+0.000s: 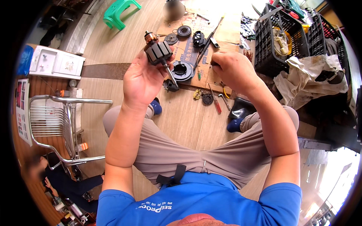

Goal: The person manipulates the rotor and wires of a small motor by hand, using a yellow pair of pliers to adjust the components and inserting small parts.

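Well, we think this work is somewhere in the middle, because the motor core is bare and other parts lie loose near it. We see the core by the left edge of the cardboard. On the cardboard or at its rim, going left to right, we find a flat grey disc, a black wheel, a big ring, a black block and a long dark stick. None of these is joined to the motor core, so we judge that the core is free and the fitting is not yet done. By the near edge of the cardboard we spot a small round part and a red screwdriver, with no hand on them.

Our left hand is by the cardboard's left edge, palm up, with thumb and fingers curled round the motor core, pinching it. The fat part sits in the grip, the copper top sticks up past it, and the thin shaft pokes out toward the cardboard's near edge. A black lump is by its tip; we cannot tell if they touch.

Our right hand is over the cardboard's right side, fingers bent in. Something dark peeks out there, but we cannot tell if it is held.
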`<action>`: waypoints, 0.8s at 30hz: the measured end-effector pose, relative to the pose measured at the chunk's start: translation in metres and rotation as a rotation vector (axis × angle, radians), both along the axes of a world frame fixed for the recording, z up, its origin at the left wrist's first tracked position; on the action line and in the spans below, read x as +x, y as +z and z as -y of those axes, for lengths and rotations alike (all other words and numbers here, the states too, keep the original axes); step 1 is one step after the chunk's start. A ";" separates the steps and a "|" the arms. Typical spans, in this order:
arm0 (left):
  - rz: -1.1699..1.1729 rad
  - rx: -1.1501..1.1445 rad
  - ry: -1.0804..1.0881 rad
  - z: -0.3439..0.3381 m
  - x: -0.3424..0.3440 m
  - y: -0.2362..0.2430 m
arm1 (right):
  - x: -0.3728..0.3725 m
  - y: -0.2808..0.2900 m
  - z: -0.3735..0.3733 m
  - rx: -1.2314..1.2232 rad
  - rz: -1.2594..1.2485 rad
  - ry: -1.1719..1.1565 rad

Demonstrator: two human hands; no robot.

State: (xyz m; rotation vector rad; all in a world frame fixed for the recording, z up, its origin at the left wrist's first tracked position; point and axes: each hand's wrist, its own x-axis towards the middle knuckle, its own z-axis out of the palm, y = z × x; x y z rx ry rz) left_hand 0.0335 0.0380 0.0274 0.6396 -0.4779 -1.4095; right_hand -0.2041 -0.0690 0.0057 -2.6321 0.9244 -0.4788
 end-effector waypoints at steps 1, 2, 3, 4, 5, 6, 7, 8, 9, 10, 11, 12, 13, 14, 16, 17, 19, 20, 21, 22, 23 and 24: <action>0.005 -0.039 -0.068 0.000 0.000 0.000 | 0.000 -0.001 0.002 0.025 -0.020 0.002; 0.010 -0.080 -0.137 0.000 0.001 -0.001 | -0.001 -0.002 0.002 0.023 -0.022 0.002; 0.008 -0.082 -0.138 0.000 -0.001 -0.001 | -0.003 -0.002 0.003 0.127 -0.026 0.030; 0.035 -0.088 -0.149 -0.001 -0.004 -0.001 | -0.004 -0.003 0.002 0.231 -0.030 0.057; 0.064 -0.091 -0.156 -0.002 -0.005 -0.001 | -0.003 -0.004 0.001 0.231 -0.030 0.060; 0.065 -0.091 -0.154 -0.003 -0.004 -0.003 | -0.002 -0.004 -0.003 0.204 0.060 0.138; 0.131 -0.107 -0.168 -0.004 -0.003 -0.007 | -0.001 -0.004 -0.006 0.176 0.150 0.215; 0.194 -0.123 -0.183 -0.005 -0.003 -0.010 | 0.000 0.003 -0.009 0.177 0.147 0.215; 0.223 -0.084 -0.144 -0.006 -0.010 -0.008 | 0.002 0.014 -0.012 0.270 0.163 0.213; 0.222 -0.082 -0.144 -0.007 -0.011 -0.010 | 0.005 0.020 -0.013 0.364 0.177 0.209; 0.232 -0.080 -0.170 -0.007 -0.012 -0.012 | 0.006 0.020 -0.014 0.363 0.177 0.206; 0.242 -0.077 -0.196 -0.007 -0.013 -0.013 | 0.006 0.020 -0.015 0.509 0.282 0.196; 0.220 -0.081 -0.222 -0.008 -0.014 -0.013 | 0.007 0.019 -0.016 0.656 0.387 0.184; 0.219 -0.082 -0.227 -0.008 -0.016 -0.014 | 0.010 0.017 -0.017 0.655 0.387 0.180; 0.191 -0.072 -0.268 -0.008 -0.018 -0.016 | 0.015 0.014 -0.020 1.043 0.568 0.210; 0.193 -0.070 -0.270 -0.009 -0.019 -0.016 | 0.016 0.013 -0.020 1.044 0.571 0.210; 0.100 -0.072 -0.309 -0.010 -0.019 -0.015 | 0.015 0.012 -0.020 1.081 0.581 0.219; 0.103 -0.071 -0.313 -0.009 -0.021 -0.014 | 0.013 0.011 -0.020 1.098 0.587 0.222; 0.127 -0.037 -0.298 -0.008 -0.023 -0.011 | 0.012 0.005 -0.018 1.077 0.627 0.222; 0.153 -0.002 -0.284 -0.006 -0.026 -0.009 | 0.008 0.004 -0.017 1.077 0.635 0.220; 0.144 -0.005 -0.278 -0.008 -0.022 -0.013 | 0.012 0.002 -0.018 1.086 0.632 0.222; 0.163 -0.028 -0.300 -0.010 -0.017 -0.017 | 0.016 0.002 -0.019 1.096 0.630 0.223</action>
